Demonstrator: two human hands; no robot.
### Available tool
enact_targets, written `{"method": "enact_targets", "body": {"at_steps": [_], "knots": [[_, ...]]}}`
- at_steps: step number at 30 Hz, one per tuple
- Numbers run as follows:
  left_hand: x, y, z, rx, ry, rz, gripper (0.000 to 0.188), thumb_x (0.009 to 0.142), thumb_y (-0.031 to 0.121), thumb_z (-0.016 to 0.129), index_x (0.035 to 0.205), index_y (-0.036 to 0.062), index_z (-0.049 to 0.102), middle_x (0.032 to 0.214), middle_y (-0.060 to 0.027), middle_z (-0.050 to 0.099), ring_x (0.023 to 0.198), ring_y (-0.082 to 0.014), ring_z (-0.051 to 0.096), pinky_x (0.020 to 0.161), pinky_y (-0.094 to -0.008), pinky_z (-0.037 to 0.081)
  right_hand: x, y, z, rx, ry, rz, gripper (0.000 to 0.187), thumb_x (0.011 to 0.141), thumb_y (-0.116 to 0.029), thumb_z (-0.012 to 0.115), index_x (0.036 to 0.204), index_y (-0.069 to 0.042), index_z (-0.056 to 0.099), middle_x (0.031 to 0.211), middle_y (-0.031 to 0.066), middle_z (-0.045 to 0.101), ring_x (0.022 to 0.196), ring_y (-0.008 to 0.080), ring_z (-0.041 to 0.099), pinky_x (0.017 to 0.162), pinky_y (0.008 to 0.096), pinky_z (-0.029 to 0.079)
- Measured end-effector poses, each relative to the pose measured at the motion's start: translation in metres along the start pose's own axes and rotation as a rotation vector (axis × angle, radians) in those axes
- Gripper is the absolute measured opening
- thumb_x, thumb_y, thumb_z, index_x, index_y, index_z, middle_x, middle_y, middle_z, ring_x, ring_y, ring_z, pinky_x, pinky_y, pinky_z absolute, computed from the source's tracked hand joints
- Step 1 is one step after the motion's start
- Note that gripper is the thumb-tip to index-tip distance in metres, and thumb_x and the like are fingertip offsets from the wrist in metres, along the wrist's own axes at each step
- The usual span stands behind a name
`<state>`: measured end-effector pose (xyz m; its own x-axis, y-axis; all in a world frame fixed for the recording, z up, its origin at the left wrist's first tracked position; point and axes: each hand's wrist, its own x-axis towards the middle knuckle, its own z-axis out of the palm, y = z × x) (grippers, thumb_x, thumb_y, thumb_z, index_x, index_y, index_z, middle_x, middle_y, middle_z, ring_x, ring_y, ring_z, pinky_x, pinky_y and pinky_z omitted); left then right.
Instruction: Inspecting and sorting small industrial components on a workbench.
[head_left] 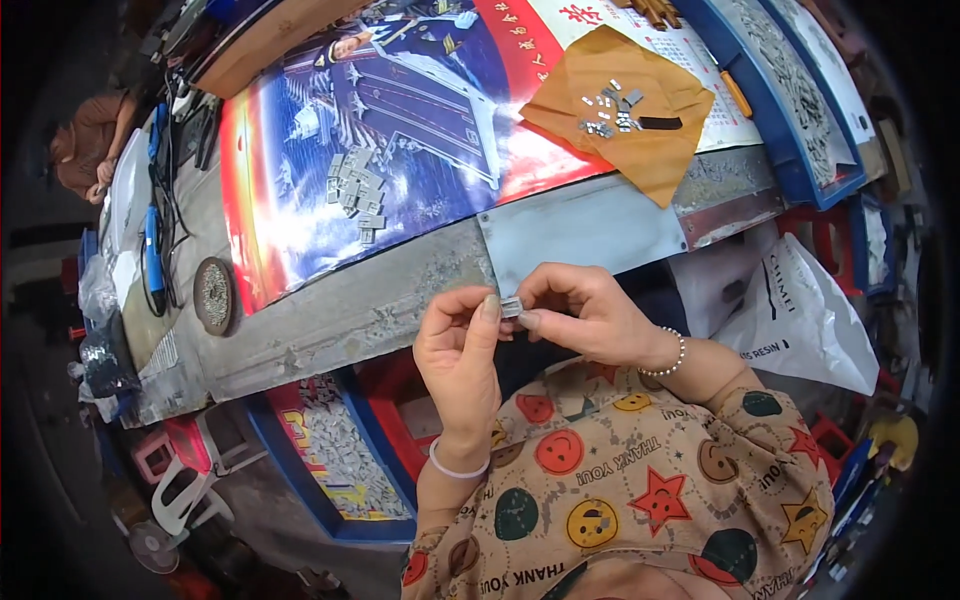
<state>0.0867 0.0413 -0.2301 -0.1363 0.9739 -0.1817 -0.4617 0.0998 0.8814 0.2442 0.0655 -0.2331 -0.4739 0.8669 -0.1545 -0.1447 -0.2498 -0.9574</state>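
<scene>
Between my two hands, just off the near edge of the workbench, is a small grey rectangular piece (pixel 511 307). My left hand (pixel 462 345) pinches its left end between thumb and fingertips. From the other side, my right hand (pixel 580 312) has thumb and forefinger closed on its right end. Beyond them, a pile of similar grey pieces (pixel 357 190) lies on a glossy poster (pixel 265 170). An orange-brown sheet (pixel 570 85) farther right carries several tiny silvery parts (pixel 610 105) and a small black strip (pixel 660 123).
A round dish of tiny metal bits (pixel 214 295) sits at the bench's left, beside a blue-handled tool (pixel 154 250) with a cord. Blue trays of grey parts stand at the far right (pixel 855 185) and below the bench (pixel 330 525). A white plastic bag (pixel 820 330) hangs at right. Another person (pixel 95 150) sits far left.
</scene>
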Motion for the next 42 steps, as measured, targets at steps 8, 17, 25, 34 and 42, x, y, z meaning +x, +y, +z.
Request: {"method": "enact_targets", "body": {"at_steps": [8, 17, 25, 34, 42], "knots": [[-0.010, 0.009, 0.000, 0.170, -0.083, -0.108, 0.016, 0.092, 0.008, 0.058, 0.105, -0.0011, 0.059, 0.079, -0.0008, 0.061, 0.067, -0.0031, 0.054, 0.058, -0.0158, 0.042, -0.001, -0.002, -0.005, 0.220, -0.047, 0.210, 0.010, 0.093, -0.011, 0.056, 0.094, -0.001, 0.057, 0.083, 0.0024, 0.059, 0.076, 0.0078, 0.058, 0.064, 0.0217, 0.050], [-0.005, 0.006, -0.004, 0.088, -0.002, -0.135, 0.016, 0.091, 0.005, 0.052, 0.105, -0.0009, 0.059, 0.072, -0.0011, 0.059, 0.055, -0.0038, 0.048, 0.050, -0.0154, 0.037, -0.013, -0.063, 0.001, 0.344, -0.176, 0.260, 0.009, 0.092, -0.009, 0.055, 0.094, -0.001, 0.058, 0.083, 0.0026, 0.061, 0.077, 0.0070, 0.058, 0.065, 0.0219, 0.048], [-0.012, -0.001, 0.003, -0.040, -0.085, -0.168, 0.020, 0.090, 0.003, 0.049, 0.108, -0.0061, 0.054, 0.067, -0.0066, 0.053, 0.055, -0.0097, 0.046, 0.050, -0.0209, 0.037, 0.022, -0.153, 0.067, -0.091, -1.297, 0.207, 0.029, 0.088, -0.021, 0.059, 0.113, -0.004, 0.058, 0.115, 0.0147, 0.059, 0.111, 0.0198, 0.055, 0.095, 0.0360, 0.047], [-0.012, 0.013, 0.023, 0.072, -0.219, -0.287, 0.024, 0.091, 0.001, 0.051, 0.114, -0.0072, 0.054, 0.075, -0.0077, 0.062, 0.063, -0.0103, 0.057, 0.058, -0.0210, 0.046, -0.014, -0.125, -0.041, -0.505, 0.026, -0.347, 0.014, 0.085, -0.010, 0.059, 0.095, 0.000, 0.059, 0.091, 0.0061, 0.061, 0.082, 0.0144, 0.057, 0.074, 0.0267, 0.046], [-0.005, -0.003, 0.002, -0.005, -0.266, -0.331, 0.026, 0.092, 0.002, 0.053, 0.116, -0.0064, 0.054, 0.080, -0.0086, 0.064, 0.067, -0.0121, 0.060, 0.065, -0.0234, 0.050, 0.055, -0.042, -0.145, -1.235, 0.474, -0.425, 0.018, 0.085, -0.018, 0.061, 0.089, -0.001, 0.061, 0.082, 0.0132, 0.061, 0.078, 0.0279, 0.060, 0.071, 0.0357, 0.048]]}}
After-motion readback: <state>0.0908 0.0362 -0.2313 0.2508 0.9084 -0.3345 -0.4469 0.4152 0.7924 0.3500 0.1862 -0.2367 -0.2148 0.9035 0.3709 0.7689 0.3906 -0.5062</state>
